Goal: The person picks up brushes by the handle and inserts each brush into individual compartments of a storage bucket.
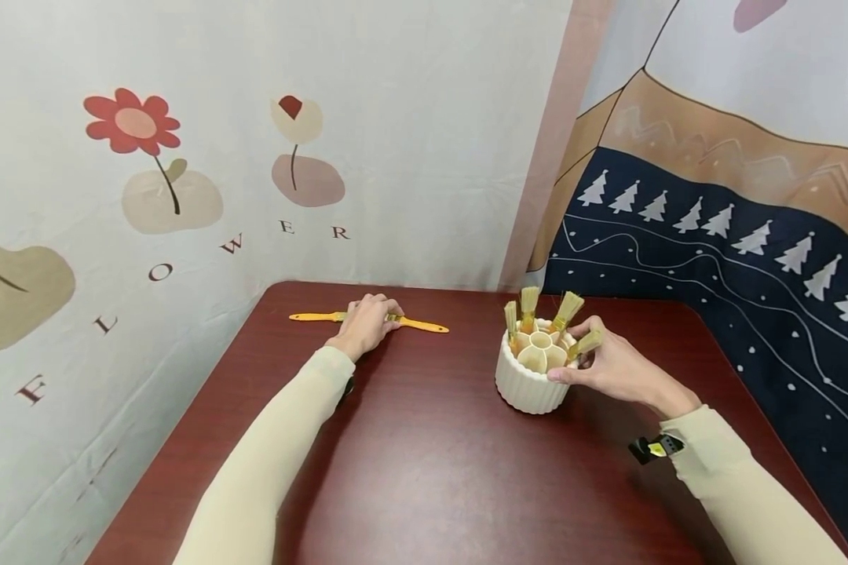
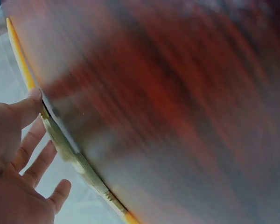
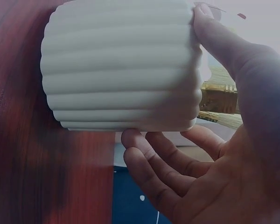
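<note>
And here's the left hand (image 1: 369, 318), a little left of centre in the head view: thumb and index finger pinch the right brush (image 1: 425, 325) near its metal band, while the other fingers stand loosely apart, as the left wrist view shows at its lower left. Bristles to bristles with that one lies the left brush (image 1: 314, 317), its yellow handle running out toward the left of the frame. Over to the right hand (image 1: 611, 367), right of centre: thumb up at the rim, fingers curved against the far side, clamped around the white holder (image 1: 532, 391), whose ribbed wall fills the upper middle of the right wrist view. Four brushes (image 1: 529, 304) stand in its compartments, bristles up and fanning outward. Beneath it all, the dark red table (image 1: 410, 471) spans the lower frame; a flower-printed cloth (image 1: 431, 118) rises behind, and a tree-printed cloth (image 1: 735, 275) fills the right.
</note>
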A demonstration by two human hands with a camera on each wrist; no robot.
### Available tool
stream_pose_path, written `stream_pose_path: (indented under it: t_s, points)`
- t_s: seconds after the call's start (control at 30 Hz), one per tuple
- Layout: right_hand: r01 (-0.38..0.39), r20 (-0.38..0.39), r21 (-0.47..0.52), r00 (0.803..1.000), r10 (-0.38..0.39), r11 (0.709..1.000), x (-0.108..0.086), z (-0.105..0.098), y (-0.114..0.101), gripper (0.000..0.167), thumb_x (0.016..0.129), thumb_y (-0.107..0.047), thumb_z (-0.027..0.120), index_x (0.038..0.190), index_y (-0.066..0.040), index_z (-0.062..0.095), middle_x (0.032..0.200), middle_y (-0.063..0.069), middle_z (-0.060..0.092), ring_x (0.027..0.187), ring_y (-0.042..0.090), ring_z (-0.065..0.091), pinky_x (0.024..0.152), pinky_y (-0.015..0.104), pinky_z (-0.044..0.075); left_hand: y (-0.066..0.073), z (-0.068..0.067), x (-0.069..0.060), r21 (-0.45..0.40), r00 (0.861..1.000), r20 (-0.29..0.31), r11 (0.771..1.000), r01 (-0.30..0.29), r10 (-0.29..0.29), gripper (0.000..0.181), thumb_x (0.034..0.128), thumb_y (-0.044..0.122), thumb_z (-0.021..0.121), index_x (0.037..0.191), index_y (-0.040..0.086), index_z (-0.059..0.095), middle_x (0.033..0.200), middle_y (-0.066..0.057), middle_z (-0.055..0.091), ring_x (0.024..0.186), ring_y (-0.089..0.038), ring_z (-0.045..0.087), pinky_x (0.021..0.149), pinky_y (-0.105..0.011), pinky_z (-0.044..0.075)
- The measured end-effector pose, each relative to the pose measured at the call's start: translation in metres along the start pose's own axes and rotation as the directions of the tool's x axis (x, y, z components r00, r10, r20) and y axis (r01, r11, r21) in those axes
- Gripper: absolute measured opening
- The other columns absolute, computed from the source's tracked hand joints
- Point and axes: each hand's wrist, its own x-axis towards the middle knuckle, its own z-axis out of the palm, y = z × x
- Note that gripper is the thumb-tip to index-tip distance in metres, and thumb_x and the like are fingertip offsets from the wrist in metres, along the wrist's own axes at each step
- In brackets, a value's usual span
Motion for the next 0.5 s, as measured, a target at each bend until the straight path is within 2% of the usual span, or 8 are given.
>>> stream_pose_path:
  t_s: [0.23, 0.5]
  points:
    - [-0.009, -0.003, -0.004, 1.0, 0.009, 1.0, -0.0018, 0.0017, -0.0028, 0.087, 0.094, -0.055, 0.097, 0.146, -0.005, 0.047, 0.125, 0.014, 0.076, 0.101, 0.018, 0.069, 0.082, 0.029, 0.06, 0.0005, 0.0007, -0.0011, -0.028, 0.998, -0.046, 0.999, -0.046, 0.045, 0.024, 0.1156, 0.027, 0.076, 0.135, 0.014, 0.08, 0.133, -0.011, 0.076, 0.132, -0.04, 0.067, 0.122, -0.068, 0.051]
    - [-0.018, -0.011, -0.008, 1.0, 0.018, 1.0, -0.0046, 0.0009, -0.006, 0.087, 0.095, -0.055, 0.096, 0.145, -0.005, 0.047, 0.134, 0.02, 0.075, 0.106, 0.019, 0.072, 0.085, 0.032, 0.061, 0.001, -0.001, 0.0011, -0.044, 0.99, -0.114, 0.995, -0.085, 0.079, 0.028, 0.1168, 0.029, 0.075, 0.138, 0.01, 0.076, 0.134, -0.014, 0.073, 0.126, -0.039, 0.07, 0.12, -0.06, 0.056]
